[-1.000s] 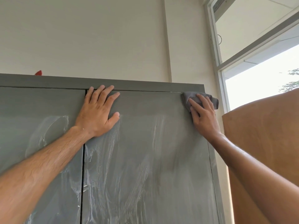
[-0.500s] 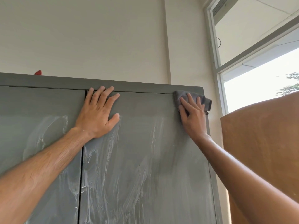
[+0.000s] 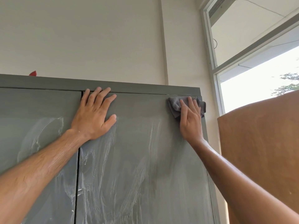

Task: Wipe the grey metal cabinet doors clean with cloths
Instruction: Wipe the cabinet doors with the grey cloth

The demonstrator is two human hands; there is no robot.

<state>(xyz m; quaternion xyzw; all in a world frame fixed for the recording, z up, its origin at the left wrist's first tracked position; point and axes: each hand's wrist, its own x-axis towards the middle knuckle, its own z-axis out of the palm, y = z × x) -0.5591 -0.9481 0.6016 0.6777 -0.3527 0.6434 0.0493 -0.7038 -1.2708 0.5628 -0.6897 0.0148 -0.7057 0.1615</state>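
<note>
The grey metal cabinet fills the lower view, with a right door (image 3: 145,151) and a left door (image 3: 32,126) both streaked with white foam. My left hand (image 3: 95,113) lies flat with straight fingers near the top left corner of the right door, fingertips touching the top frame. My right hand (image 3: 191,120) presses a folded grey cloth (image 3: 174,104) against the top right corner of the same door with straight fingers. Part of the cloth sticks out past the door's right edge.
A brown board (image 3: 262,151) stands close to the cabinet's right side. Behind it is a white-framed window (image 3: 215,75). A small red object (image 3: 33,73) peeks over the cabinet top at the left. The pale wall rises above the cabinet.
My right hand with the cloth slid left along the door's top edge, away from the corner. My left hand has stayed in place.
</note>
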